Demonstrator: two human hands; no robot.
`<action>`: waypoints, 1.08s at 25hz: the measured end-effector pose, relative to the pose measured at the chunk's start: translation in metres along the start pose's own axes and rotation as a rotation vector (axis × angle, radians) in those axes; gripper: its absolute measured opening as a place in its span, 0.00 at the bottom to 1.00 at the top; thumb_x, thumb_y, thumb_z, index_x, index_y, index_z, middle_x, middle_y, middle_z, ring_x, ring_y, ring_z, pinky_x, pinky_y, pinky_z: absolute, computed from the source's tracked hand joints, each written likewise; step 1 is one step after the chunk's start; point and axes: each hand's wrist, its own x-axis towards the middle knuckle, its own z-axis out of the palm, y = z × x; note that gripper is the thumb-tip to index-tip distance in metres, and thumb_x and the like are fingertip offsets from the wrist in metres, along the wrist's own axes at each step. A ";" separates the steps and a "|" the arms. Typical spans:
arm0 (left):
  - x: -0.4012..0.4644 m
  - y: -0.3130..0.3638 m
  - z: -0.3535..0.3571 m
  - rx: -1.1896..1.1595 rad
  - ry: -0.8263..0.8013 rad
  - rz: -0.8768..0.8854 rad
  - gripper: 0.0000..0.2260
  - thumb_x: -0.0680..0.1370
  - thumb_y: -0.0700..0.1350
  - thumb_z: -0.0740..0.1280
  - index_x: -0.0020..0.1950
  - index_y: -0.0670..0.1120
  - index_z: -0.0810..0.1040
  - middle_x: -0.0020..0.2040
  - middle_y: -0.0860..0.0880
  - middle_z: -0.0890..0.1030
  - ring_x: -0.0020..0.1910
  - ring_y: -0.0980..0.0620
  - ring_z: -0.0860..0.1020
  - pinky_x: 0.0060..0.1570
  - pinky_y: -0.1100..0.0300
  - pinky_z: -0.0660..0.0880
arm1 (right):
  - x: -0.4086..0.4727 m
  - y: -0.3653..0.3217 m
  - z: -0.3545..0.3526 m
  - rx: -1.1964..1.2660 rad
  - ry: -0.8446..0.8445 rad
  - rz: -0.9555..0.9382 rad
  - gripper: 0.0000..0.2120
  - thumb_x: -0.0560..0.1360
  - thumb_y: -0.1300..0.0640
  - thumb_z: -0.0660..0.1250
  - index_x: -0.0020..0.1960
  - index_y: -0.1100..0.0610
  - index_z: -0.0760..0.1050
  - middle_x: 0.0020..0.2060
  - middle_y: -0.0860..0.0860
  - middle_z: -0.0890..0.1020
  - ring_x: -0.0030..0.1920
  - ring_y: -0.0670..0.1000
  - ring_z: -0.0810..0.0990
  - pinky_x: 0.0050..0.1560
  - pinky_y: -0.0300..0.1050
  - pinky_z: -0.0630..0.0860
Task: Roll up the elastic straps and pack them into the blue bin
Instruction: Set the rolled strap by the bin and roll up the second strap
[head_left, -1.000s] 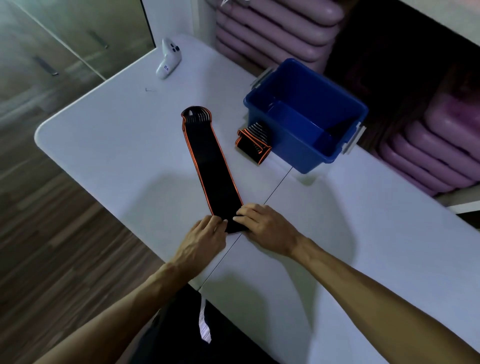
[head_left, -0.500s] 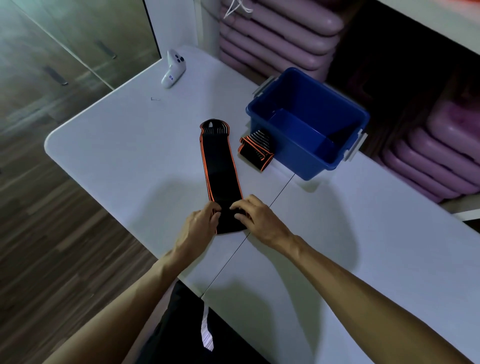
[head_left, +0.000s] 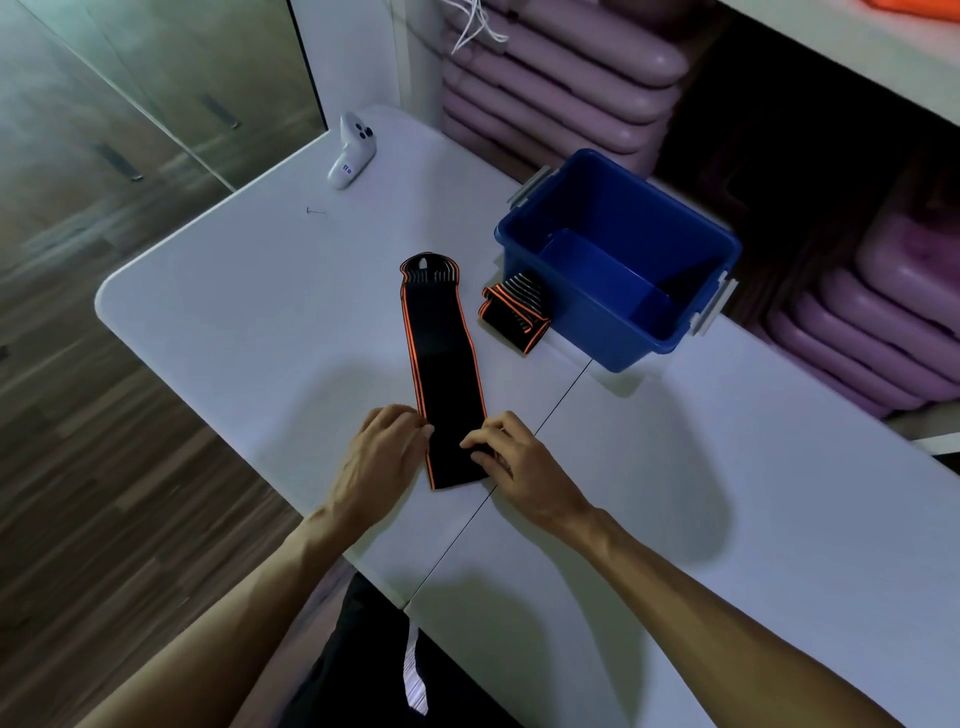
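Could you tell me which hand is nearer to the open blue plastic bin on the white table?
The right hand. It rests on the near end of the flat black orange-edged strap, below the blue plastic bin; the left hand sits across the strap, farther away.

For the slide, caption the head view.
Both hands press the flat elastic strap's near end beside an empty blue bin.

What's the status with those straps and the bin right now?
Both hands, left and right, on near end of flat strap, unrolled. Second strap bunched beside blue bin, bin empty. Nothing blocking.
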 end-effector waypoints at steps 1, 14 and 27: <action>0.006 0.006 0.001 -0.037 0.011 -0.165 0.13 0.79 0.52 0.63 0.50 0.44 0.79 0.49 0.47 0.78 0.48 0.47 0.76 0.49 0.57 0.71 | -0.001 -0.001 0.000 -0.005 -0.007 -0.008 0.09 0.81 0.58 0.63 0.60 0.54 0.77 0.54 0.49 0.73 0.52 0.44 0.77 0.55 0.37 0.76; 0.042 0.037 -0.003 -0.144 0.025 -0.665 0.15 0.74 0.55 0.69 0.34 0.46 0.76 0.33 0.45 0.78 0.39 0.40 0.79 0.41 0.49 0.74 | -0.006 0.000 -0.002 0.055 -0.090 0.021 0.10 0.81 0.61 0.63 0.60 0.53 0.78 0.54 0.47 0.80 0.56 0.44 0.78 0.57 0.45 0.77; 0.086 -0.001 -0.005 -0.217 -0.021 -0.722 0.07 0.72 0.51 0.72 0.40 0.49 0.80 0.39 0.48 0.82 0.43 0.44 0.80 0.38 0.57 0.72 | 0.003 -0.002 -0.008 0.055 -0.173 0.057 0.10 0.81 0.61 0.63 0.59 0.53 0.78 0.56 0.47 0.81 0.58 0.44 0.79 0.60 0.42 0.76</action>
